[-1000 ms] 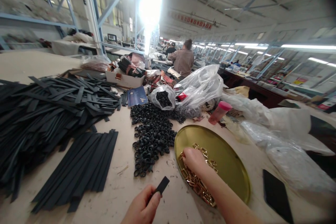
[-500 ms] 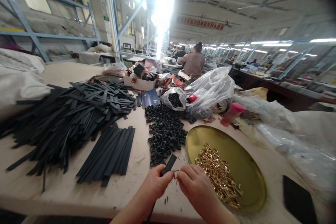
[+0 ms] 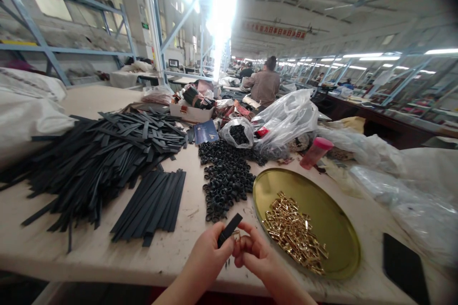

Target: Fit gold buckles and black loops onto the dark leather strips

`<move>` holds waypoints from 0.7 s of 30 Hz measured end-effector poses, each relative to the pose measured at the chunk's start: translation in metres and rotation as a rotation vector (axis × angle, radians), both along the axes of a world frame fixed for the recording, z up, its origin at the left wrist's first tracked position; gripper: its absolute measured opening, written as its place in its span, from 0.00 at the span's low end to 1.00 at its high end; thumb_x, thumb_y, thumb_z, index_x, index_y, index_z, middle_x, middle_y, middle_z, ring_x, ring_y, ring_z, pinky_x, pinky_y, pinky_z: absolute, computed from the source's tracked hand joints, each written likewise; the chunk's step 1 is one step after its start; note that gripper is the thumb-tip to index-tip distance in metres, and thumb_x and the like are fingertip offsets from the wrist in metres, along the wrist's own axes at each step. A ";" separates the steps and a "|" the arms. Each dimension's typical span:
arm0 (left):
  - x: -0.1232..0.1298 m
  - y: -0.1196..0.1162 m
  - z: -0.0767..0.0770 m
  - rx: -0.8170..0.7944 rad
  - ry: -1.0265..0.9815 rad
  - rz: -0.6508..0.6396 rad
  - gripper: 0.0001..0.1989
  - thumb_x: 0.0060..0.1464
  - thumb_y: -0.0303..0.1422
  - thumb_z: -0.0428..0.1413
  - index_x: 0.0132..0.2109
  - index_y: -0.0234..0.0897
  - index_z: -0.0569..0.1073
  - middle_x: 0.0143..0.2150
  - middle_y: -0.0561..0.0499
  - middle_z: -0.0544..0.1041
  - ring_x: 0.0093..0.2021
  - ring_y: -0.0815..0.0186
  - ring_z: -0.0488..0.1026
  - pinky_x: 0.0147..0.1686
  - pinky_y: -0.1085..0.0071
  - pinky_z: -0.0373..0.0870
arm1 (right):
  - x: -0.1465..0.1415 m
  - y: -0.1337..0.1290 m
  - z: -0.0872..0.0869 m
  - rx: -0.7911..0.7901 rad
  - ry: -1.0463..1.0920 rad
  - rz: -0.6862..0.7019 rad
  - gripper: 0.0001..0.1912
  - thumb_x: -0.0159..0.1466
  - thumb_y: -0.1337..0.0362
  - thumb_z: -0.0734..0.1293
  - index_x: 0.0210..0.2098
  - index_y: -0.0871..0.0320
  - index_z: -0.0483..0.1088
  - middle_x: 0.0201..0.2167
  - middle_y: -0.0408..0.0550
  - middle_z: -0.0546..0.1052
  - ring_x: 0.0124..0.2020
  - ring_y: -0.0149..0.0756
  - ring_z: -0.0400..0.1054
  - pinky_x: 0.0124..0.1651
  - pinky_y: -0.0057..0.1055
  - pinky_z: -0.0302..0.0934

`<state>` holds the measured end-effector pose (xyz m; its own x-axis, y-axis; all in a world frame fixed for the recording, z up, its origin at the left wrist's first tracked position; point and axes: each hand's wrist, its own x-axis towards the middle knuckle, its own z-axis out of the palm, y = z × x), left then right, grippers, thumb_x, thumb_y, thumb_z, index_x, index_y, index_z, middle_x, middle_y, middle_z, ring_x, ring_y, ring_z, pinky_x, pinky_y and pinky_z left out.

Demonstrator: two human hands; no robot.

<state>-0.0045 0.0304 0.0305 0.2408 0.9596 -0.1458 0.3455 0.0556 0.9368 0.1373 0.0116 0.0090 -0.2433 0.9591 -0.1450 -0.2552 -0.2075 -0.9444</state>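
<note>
My left hand (image 3: 207,253) is closed around a black strap (image 3: 233,225), whose end sticks up past the thumb. A small gold buckle (image 3: 236,235) sits beside the strap at the left thumb tip. Curled fingers of my right hand (image 3: 255,251) pinch at the buckle, partly covering it, with the index finger reaching toward the strap. Beyond the hands lies a heap of small black loops (image 3: 227,183). To the right, an oval gold tray (image 3: 331,219) bears a pile of gold buckles (image 3: 291,231).
A large heap of black strips (image 3: 103,157) covers the left, with a flatter row of strips (image 3: 153,207) nearer. Behind are a bag of loops (image 3: 238,134), a clear plastic bag (image 3: 286,121) and a pink-lidded jar (image 3: 316,153). A black flat object (image 3: 404,267) lies right; a person (image 3: 265,83) is farther back.
My right fingers have shifted their hold around the buckle, which has come up closer against the strap. My left hand keeps its grip. The view has moved slightly.
</note>
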 end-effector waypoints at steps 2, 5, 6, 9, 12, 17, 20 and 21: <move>-0.001 0.000 -0.002 -0.010 0.039 -0.030 0.06 0.47 0.32 0.47 0.25 0.36 0.64 0.20 0.58 0.63 0.23 0.71 0.61 0.24 0.76 0.55 | 0.003 -0.002 0.000 0.006 -0.050 0.017 0.27 0.50 0.71 0.65 0.49 0.55 0.59 0.21 0.36 0.70 0.22 0.28 0.64 0.30 0.28 0.58; 0.001 0.000 -0.007 -0.063 0.026 -0.089 0.07 0.47 0.33 0.48 0.27 0.34 0.66 0.21 0.57 0.64 0.24 0.70 0.61 0.24 0.76 0.54 | 0.007 -0.004 -0.005 0.073 -0.188 -0.012 0.20 0.54 0.65 0.67 0.47 0.56 0.65 0.20 0.37 0.69 0.22 0.28 0.62 0.28 0.27 0.56; 0.001 0.000 -0.009 -0.083 0.011 -0.109 0.07 0.47 0.33 0.48 0.28 0.34 0.67 0.22 0.57 0.64 0.25 0.70 0.60 0.24 0.76 0.54 | 0.007 -0.005 -0.007 0.087 -0.209 -0.029 0.18 0.54 0.63 0.67 0.45 0.56 0.67 0.20 0.37 0.69 0.22 0.27 0.62 0.27 0.26 0.55; -0.001 -0.002 -0.013 -0.142 -0.046 -0.189 0.11 0.49 0.37 0.49 0.29 0.33 0.66 0.22 0.57 0.62 0.24 0.71 0.59 0.23 0.77 0.54 | 0.009 -0.004 -0.010 0.040 -0.139 -0.105 0.12 0.51 0.60 0.70 0.34 0.58 0.73 0.19 0.38 0.69 0.21 0.26 0.61 0.25 0.24 0.55; -0.007 -0.008 -0.015 -0.183 -0.058 -0.198 0.15 0.54 0.42 0.43 0.32 0.35 0.65 0.19 0.60 0.59 0.21 0.72 0.57 0.22 0.77 0.53 | 0.008 -0.004 -0.008 -0.171 0.061 -0.300 0.12 0.46 0.60 0.73 0.28 0.59 0.72 0.19 0.38 0.71 0.20 0.23 0.62 0.26 0.22 0.59; -0.013 -0.017 -0.013 -0.078 0.068 -0.240 0.14 0.56 0.40 0.44 0.32 0.35 0.67 0.27 0.55 0.68 0.29 0.70 0.64 0.30 0.76 0.57 | -0.007 -0.010 -0.009 -0.498 0.383 -0.440 0.21 0.38 0.63 0.77 0.31 0.58 0.71 0.21 0.37 0.72 0.19 0.21 0.65 0.26 0.20 0.63; -0.010 -0.020 -0.008 -0.050 0.089 -0.280 0.13 0.57 0.38 0.43 0.33 0.36 0.69 0.30 0.53 0.72 0.31 0.68 0.66 0.32 0.75 0.58 | -0.016 -0.016 -0.016 -0.483 0.335 -0.392 0.22 0.35 0.59 0.78 0.28 0.59 0.70 0.18 0.37 0.71 0.16 0.21 0.61 0.21 0.20 0.59; -0.009 -0.021 -0.006 -0.063 0.073 -0.282 0.12 0.56 0.36 0.44 0.33 0.36 0.68 0.31 0.53 0.72 0.32 0.68 0.66 0.33 0.75 0.59 | -0.018 -0.018 -0.019 -0.434 0.274 -0.388 0.22 0.36 0.57 0.77 0.27 0.59 0.70 0.18 0.37 0.71 0.16 0.21 0.60 0.20 0.21 0.57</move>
<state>-0.0132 0.0097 0.0245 0.4833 0.8449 -0.2294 0.4220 0.0048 0.9066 0.1196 -0.0067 -0.0095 0.0266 0.8528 -0.5215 -0.6089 -0.4000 -0.6850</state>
